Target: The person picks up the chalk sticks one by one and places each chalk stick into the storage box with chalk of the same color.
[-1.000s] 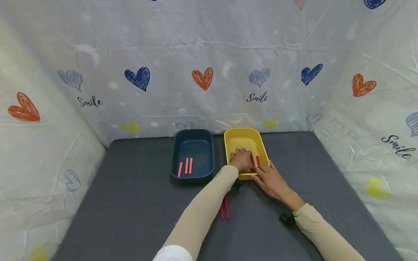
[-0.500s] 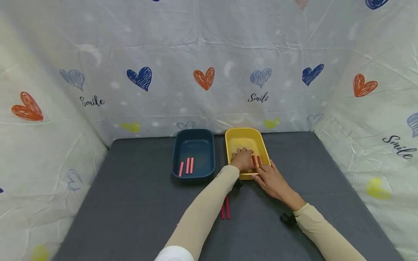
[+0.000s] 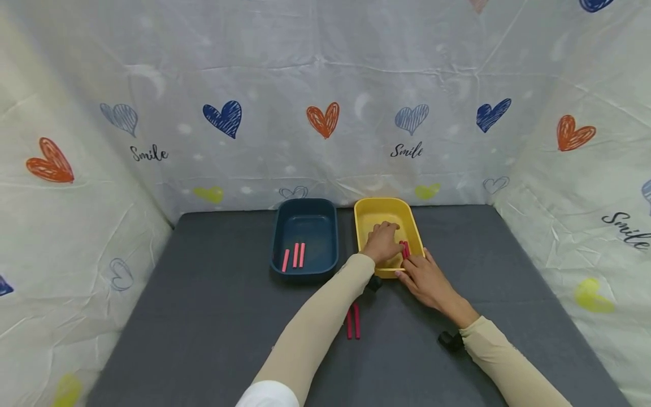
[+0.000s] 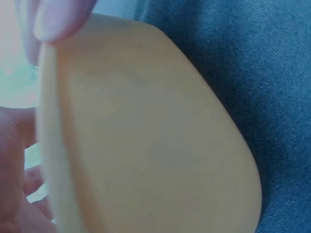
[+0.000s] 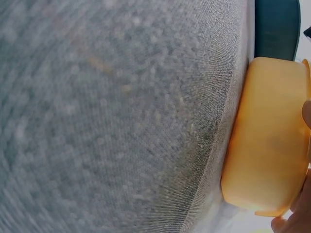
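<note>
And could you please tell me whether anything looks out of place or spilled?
Slightly: two red sticks lie on the table, outside the blue tray and yellow tray that hold others. Inside the blue one, the leftmost pink stick sits apart from the other two. I see no spill.

You read first "Smile" (image 3: 407,150) on the back sheet (image 3: 264,51), behind the yellow tray (image 3: 378,213) | second "Smile" (image 3: 149,153) there, well left of it | third "Smile" (image 3: 626,232) on the side sheet (image 3: 564,192), well right of it
</note>
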`<state>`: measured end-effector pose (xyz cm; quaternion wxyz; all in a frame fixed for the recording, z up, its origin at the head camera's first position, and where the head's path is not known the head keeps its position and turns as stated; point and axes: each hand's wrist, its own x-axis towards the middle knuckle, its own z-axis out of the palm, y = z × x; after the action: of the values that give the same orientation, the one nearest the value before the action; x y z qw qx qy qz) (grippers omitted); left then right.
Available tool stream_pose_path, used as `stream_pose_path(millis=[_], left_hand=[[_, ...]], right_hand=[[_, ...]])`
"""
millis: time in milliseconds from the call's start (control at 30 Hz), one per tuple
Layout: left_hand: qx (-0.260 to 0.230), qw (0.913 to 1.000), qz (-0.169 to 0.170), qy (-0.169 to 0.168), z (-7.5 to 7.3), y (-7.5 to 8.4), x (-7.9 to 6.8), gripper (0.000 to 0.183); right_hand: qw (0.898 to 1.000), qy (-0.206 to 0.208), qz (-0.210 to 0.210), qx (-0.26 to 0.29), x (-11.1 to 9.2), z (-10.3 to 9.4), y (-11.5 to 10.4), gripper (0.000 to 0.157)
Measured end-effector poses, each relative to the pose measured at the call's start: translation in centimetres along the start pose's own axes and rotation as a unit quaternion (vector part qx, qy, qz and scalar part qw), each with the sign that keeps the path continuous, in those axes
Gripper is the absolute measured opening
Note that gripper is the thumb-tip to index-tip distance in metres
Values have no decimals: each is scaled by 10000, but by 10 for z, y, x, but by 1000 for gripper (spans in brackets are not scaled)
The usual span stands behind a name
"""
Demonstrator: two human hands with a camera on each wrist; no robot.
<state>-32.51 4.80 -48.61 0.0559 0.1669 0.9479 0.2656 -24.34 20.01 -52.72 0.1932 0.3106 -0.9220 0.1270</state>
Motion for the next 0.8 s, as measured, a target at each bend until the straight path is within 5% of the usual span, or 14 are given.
stream_pose_path(millis=[433, 800], left_hand=[[-153, 9989, 388, 225, -15, 0, -13, 52], [-764, 9939, 618, 504, -26, -3, -36, 51]], right_hand=[[10000, -44, 58, 64, 1, 0, -1, 21], [9997, -166, 185, -22, -1, -2, -4, 20]])
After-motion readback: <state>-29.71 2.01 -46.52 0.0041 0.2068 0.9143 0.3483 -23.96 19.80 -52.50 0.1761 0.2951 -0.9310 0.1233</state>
